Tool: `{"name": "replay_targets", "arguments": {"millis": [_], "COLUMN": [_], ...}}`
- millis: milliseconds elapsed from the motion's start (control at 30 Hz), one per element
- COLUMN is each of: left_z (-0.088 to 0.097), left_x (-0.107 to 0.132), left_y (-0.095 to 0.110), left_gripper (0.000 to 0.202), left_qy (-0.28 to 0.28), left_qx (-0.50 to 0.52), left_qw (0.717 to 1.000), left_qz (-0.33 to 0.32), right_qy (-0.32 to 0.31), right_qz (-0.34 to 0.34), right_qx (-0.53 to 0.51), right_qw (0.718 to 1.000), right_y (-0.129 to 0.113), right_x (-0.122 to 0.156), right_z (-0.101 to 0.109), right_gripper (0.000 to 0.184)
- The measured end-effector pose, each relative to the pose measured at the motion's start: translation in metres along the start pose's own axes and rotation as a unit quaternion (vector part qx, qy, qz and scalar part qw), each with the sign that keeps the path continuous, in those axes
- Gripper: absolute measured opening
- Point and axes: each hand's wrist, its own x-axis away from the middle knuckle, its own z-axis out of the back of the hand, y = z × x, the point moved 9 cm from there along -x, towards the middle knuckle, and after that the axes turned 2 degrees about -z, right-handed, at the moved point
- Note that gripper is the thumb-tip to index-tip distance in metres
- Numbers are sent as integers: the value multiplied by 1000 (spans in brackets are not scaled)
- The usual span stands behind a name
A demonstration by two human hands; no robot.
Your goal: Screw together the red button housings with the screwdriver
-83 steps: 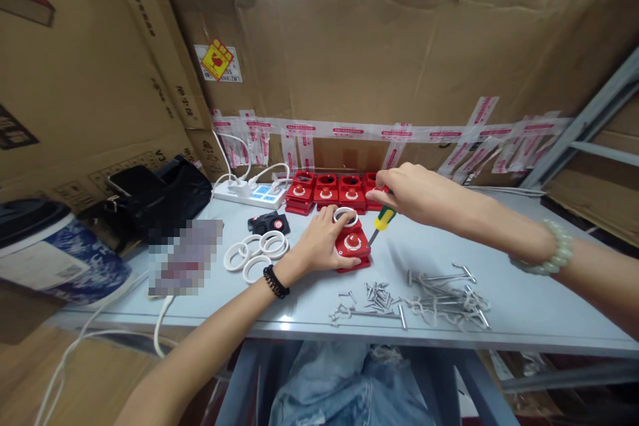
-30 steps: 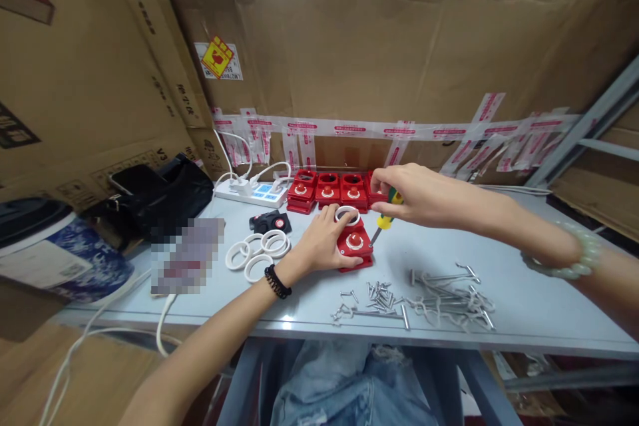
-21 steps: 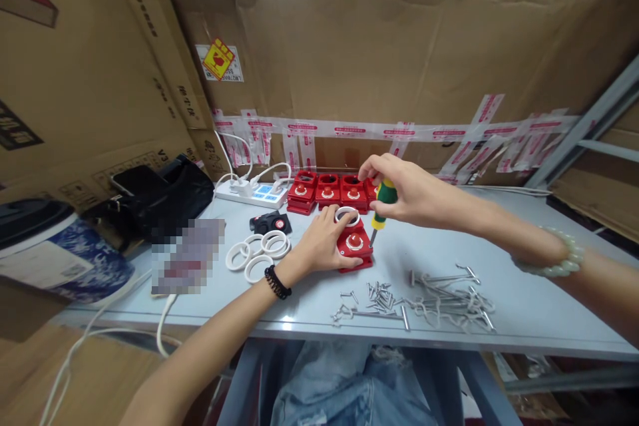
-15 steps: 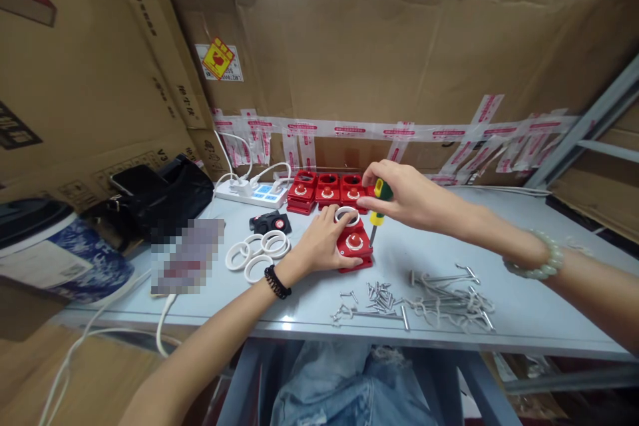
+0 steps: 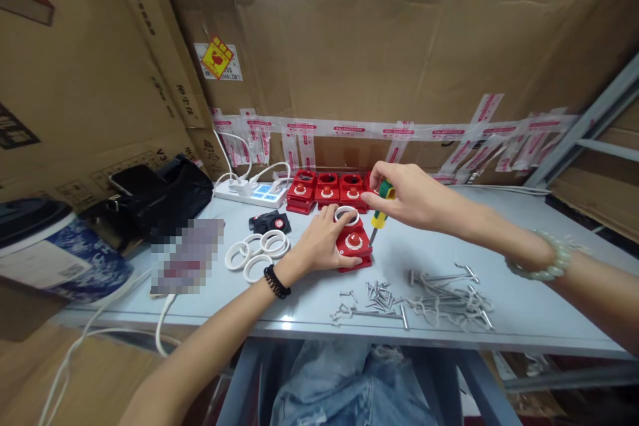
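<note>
A red box with a red button lies on the grey table, a white ring on its far end. My left hand grips it from the left. My right hand holds a green and yellow screwdriver almost upright, its tip at the box's right edge. A row of red boxes stands just behind.
Loose white rings lie left of my left hand, with a small black part behind them. Screws and long hooked bolts are scattered near the front edge. A white power strip and a black bag sit left. Cardboard walls the table.
My right hand raised the screwdriver from a low slant to nearly upright and shifted its fingers on the handle. My left hand and the red box stayed put.
</note>
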Motion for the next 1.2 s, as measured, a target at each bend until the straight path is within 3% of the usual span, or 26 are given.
{"name": "replay_targets", "arguments": {"millis": [133, 233, 333, 467, 633, 767, 967, 1200], "left_z": [-1, -1, -2, -1, -2, -1, -1, -2], "left_x": [0, 1, 0, 0, 1, 1, 1, 0], "left_y": [-2, -2, -2, -2, -3, -3, -3, -3], "left_gripper": [83, 84, 83, 84, 84, 84, 84, 83], "left_qy": [3, 1, -1, 2, 5, 5, 8, 6], "left_qx": [-1, -2, 3, 13, 9, 11, 16, 15], "left_qw": [1000, 1000, 1000, 1000, 1000, 1000, 1000, 1000], "left_qz": [1, 4, 5, 4, 5, 5, 4, 5], "right_qy": [2, -6, -42, -76, -48, -60, -50, -56], "right_qz": [-70, -86, -47, 16, -20, 14, -28, -17], "right_qx": [131, 191, 133, 48, 39, -18, 6, -17], "right_qw": [989, 978, 989, 996, 998, 998, 998, 998], "right_y": [10, 16, 16, 10, 10, -1, 5, 3], "right_x": [0, 2, 4, 5, 3, 3, 1, 0], "right_z": [2, 6, 4, 1, 1, 1, 1, 0], "right_gripper": [46, 41, 27, 20, 16, 14, 16, 17]}}
